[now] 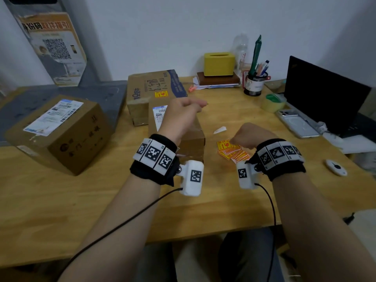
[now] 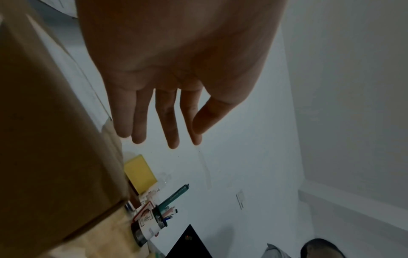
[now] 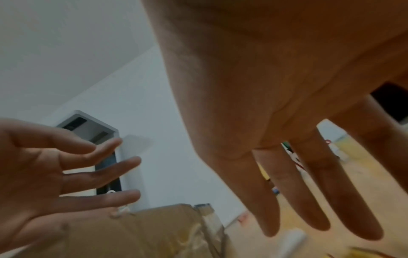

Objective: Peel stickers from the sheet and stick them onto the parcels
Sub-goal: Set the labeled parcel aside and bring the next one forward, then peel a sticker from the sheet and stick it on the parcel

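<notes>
Yellow-and-red sticker sheets (image 1: pixel 232 152) lie fanned on the wooden desk (image 1: pixel 203 210). My right hand (image 1: pixel 247 135) hovers just above them; in the right wrist view its fingers (image 3: pixel 320 209) are straight and spread, holding nothing. My left hand (image 1: pixel 183 112) floats over the middle parcel (image 1: pixel 193 139), a brown box with a white label; its fingers (image 2: pixel 163 129) are straight and empty too. A second parcel (image 1: pixel 59 131) sits at the left. A third parcel (image 1: pixel 150 86) behind the middle one carries a yellow sticker (image 1: pixel 161 94).
A white backing scrap (image 1: pixel 219 130) lies beyond the sheets. At the right stand a laptop (image 1: pixel 325 98), a phone (image 1: pixel 297 125) and a tape roll (image 1: pixel 273 102). A pen cup (image 1: pixel 254 82) and yellow tissue box (image 1: pixel 219 64) line the back wall.
</notes>
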Demonstrator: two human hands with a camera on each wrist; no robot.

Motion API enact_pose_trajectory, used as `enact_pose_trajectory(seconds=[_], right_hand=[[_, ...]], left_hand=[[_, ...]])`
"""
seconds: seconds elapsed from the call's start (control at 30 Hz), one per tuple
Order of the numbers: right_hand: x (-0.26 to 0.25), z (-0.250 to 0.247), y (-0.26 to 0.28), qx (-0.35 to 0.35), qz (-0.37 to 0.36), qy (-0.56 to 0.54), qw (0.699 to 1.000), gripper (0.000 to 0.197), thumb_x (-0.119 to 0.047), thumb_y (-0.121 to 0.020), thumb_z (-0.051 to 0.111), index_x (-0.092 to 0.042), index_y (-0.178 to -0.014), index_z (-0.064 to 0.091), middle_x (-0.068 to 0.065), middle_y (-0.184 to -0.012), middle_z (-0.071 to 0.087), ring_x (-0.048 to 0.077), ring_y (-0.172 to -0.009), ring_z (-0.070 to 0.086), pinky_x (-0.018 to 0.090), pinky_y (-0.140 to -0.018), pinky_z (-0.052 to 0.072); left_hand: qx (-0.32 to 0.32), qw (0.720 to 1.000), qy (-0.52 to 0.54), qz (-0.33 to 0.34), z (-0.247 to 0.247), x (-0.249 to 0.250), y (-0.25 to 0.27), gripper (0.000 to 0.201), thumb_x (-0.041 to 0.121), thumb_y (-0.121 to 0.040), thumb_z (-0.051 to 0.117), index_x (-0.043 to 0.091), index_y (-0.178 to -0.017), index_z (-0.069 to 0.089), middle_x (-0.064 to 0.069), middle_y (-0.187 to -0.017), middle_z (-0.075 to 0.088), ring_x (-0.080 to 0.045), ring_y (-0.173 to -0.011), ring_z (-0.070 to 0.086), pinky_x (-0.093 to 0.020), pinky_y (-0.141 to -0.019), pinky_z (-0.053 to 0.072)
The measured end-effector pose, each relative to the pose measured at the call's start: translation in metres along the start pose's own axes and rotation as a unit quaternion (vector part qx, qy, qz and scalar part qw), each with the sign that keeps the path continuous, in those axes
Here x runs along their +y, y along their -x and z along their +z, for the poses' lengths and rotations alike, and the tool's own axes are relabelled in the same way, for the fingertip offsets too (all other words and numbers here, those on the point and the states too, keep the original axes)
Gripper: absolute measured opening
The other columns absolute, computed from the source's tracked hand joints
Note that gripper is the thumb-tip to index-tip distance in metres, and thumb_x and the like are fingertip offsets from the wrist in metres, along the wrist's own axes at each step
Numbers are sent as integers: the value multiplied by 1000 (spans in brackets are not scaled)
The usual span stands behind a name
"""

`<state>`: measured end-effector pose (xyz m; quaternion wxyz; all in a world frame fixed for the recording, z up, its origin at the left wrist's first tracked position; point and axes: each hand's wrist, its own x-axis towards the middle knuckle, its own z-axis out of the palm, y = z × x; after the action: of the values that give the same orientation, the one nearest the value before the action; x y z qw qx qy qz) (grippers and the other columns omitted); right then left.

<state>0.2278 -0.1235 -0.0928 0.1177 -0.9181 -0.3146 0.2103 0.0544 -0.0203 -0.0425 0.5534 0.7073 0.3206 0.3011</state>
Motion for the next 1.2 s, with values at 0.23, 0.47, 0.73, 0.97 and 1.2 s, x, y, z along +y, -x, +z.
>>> enact_pose_trajectory(seconds=[0.23, 0.47, 0.73, 0.97, 1.2], right_hand=[[1, 3, -14, -43, -1, 36, 998, 57, -39, -91, 71, -10, -138, 58, 13, -139, 60, 29, -121, 61, 38, -93, 52], [-7, 12, -26, -29, -9, 91, 995, 52, -33, -80, 83, -11, -125, 71, 10, -126, 70, 31, -111, 68, 44, -92, 59], [-9, 17, -38, -6, 0, 120, 993, 44, -25, -84, 83, -13, -124, 69, 21, -149, 44, 40, -140, 41, 55, -106, 48], [-9, 17, -39, 32, 16, 92, 995, 51, -23, -83, 83, -14, -126, 58, 20, -149, 35, 44, -120, 54, 48, -92, 54], [-36, -8, -30, 95, -61, -132, 985, 11, -24, -83, 78, -19, -85, 68, 6, -92, 70, 27, -89, 65, 37, -77, 54]], left_hand=[[-7, 999, 10, -45, 8, -10, -9, 25, 13, -95, 55, 27, -85, 73, 1, -114, 73, -19, -116, 61, -34, -97, 50], [-10, 998, 2, -59, 12, -13, -15, 16, 18, -93, 59, 18, -96, 75, -2, -112, 72, -19, -113, 62, -28, -85, 49], [-23, 998, 7, -57, 8, -15, -19, 21, 14, -94, 56, 23, -87, 73, -2, -111, 73, -20, -115, 62, -33, -95, 50], [-40, 996, 34, -73, 1, -14, -18, 17, 17, -97, 56, 21, -94, 72, 1, -100, 76, -17, -115, 64, -38, -106, 45], [-60, 996, 33, -65, -11, -7, -19, 19, 22, -96, 61, 15, -110, 71, -1, -107, 76, -22, -110, 67, -41, -102, 52]])
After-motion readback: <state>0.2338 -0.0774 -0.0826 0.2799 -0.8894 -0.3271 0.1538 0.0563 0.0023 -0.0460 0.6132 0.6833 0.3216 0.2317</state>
